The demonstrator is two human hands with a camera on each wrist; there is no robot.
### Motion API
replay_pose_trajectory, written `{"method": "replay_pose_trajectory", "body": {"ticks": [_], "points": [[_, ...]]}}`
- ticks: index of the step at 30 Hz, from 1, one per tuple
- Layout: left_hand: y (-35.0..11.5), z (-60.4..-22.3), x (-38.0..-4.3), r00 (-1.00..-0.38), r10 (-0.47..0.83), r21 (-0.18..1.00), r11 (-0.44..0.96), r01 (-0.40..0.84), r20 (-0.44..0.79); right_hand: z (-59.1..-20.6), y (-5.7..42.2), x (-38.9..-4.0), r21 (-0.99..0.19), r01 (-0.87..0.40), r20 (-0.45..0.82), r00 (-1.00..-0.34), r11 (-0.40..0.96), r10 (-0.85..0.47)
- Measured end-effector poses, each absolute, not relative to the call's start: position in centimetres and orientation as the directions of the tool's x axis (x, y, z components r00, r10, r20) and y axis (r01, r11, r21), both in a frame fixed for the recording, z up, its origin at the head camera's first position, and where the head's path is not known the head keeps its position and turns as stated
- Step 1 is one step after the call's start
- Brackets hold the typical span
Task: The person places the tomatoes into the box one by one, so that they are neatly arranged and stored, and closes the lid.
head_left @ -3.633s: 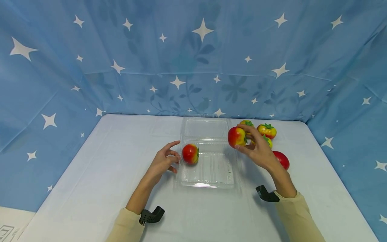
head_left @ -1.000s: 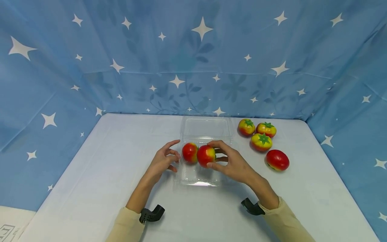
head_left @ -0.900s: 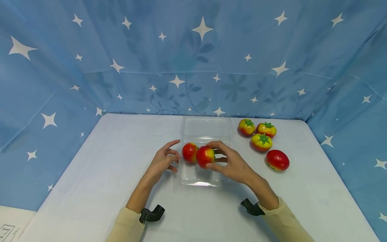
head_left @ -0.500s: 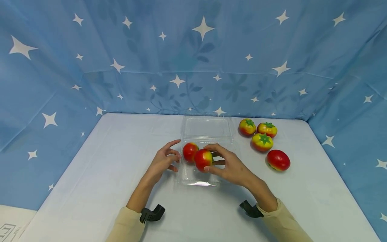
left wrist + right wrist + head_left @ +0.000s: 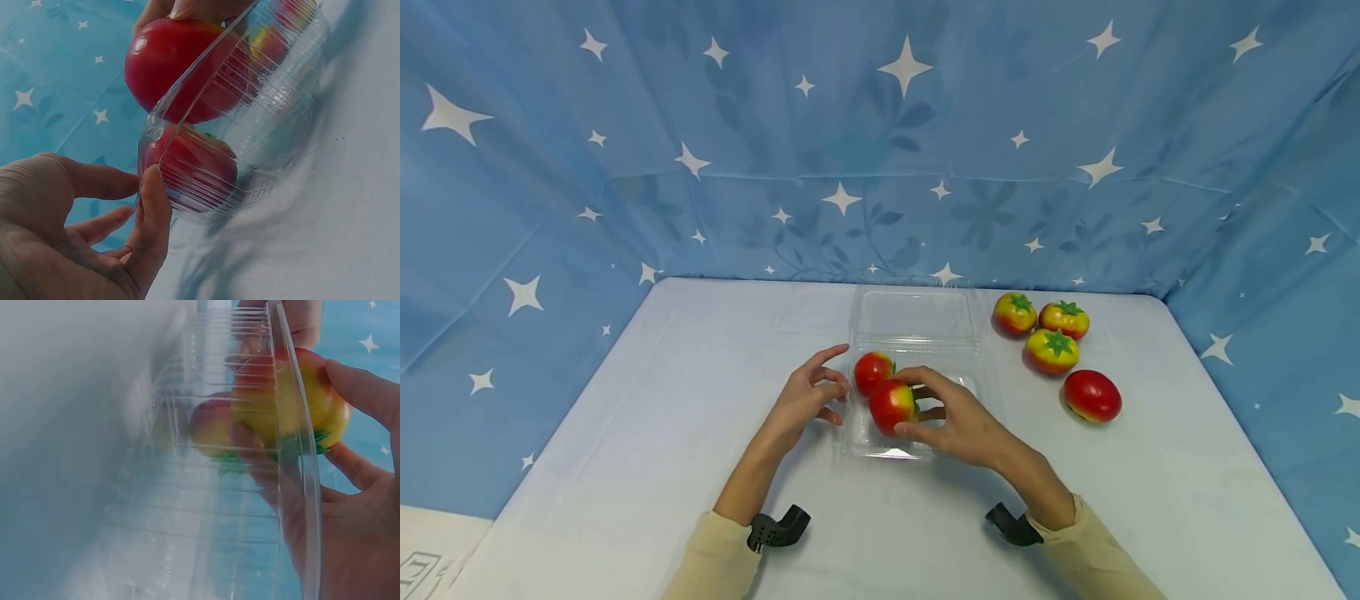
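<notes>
In the head view my right hand (image 5: 958,421) grips a red-and-yellow toy tomato (image 5: 891,407) between thumb and fingers, over the left part of a clear plastic clamshell container (image 5: 958,450). Its green leafy top (image 5: 315,442) faces my palm in the right wrist view. Another tomato (image 5: 872,371) sits inside the container by the left wall, just behind the held one. My left hand (image 5: 805,396) is at the container's left side; in the left wrist view its thumb and a finger (image 5: 156,206) pinch the clear rim. The container's lid (image 5: 916,315) lies folded back, away from me.
Several more tomatoes are on the white table (image 5: 700,358) at the right: a group of yellow-topped ones (image 5: 1051,352) towards the back, and a red one (image 5: 1092,396) nearer, lying apart. A blue star-patterned curtain (image 5: 737,125) stands behind and at both sides.
My right hand has carried the tomato left from the group at the right to over the container, then a little further left and nearer to me. My left hand has stayed put.
</notes>
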State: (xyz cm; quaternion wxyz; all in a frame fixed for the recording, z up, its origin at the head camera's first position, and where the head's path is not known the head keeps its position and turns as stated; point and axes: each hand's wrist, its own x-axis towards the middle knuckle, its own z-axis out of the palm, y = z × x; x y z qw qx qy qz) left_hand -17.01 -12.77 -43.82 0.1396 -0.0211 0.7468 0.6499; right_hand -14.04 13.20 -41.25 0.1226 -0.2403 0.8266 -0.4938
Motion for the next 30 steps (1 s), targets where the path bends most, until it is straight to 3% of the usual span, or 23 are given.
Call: {"method": "replay_pose_trajectory", "body": {"ticks": [30], "points": [[-12.9,-43.9,-17.0,-0.958,0.158,0.964,0.163,-0.212,-0.238,-42.2,11.4,-13.7,-0.846,-0.274,0.008,-0.863,0.456,-0.505]]}}
